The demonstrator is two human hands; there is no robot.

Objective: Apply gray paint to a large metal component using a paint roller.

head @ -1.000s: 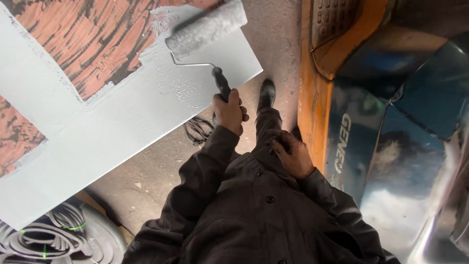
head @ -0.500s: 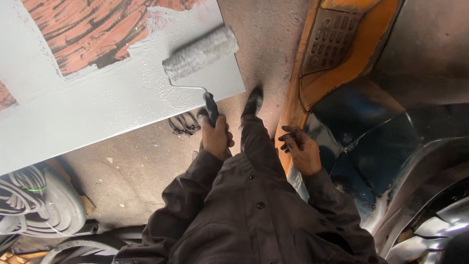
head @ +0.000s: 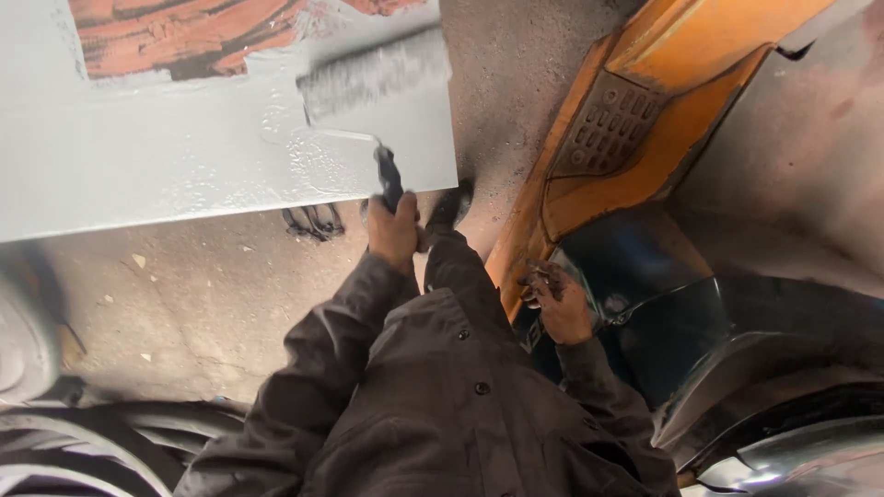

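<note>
Rolling grey paint on a panel
Left hand (head: 394,230) grips the roller (head: 373,74) handle, roller just ahead on the panel (head: 184,156); right hand (head: 559,302) hangs half-open, empty.

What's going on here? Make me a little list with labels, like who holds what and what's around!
left hand: the left hand grips the dark handle of a paint roller
right hand: the right hand holds nothing, fingers spread, dark smudges on it, beside the orange metal part
roller: lies on the grey painted panel, blurred
panel: mostly wet grey, with an orange-red unpainted patch at the top
floor: rough concrete floor
foot: a dark shoe at the panel's edge
</note>
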